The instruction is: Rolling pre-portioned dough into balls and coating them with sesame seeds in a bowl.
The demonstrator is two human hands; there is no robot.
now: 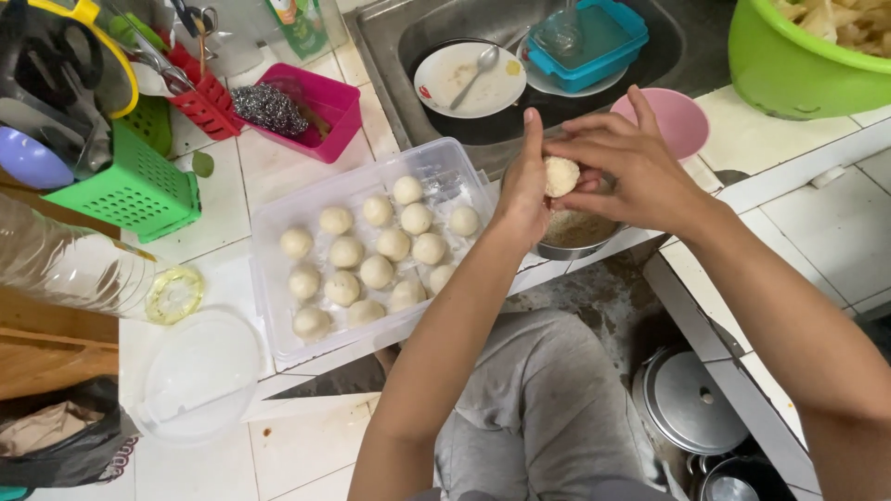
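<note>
Both hands – left (522, 190), right (624, 172) – clasp a crumbed ball (560, 175) in closed grip

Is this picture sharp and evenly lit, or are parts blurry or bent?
Head view: soft, even light; the dough balls in the clear tray are sharp; the left hand and right hand look slightly soft; counter edges bow near the frame's borders, wide-lens distortion.

crumbed ball (561, 175): rough, matt | tray (278, 223): clear glossy plastic | bowl (568, 249): shiny metal | counter (306, 436): glazed tile
</note>
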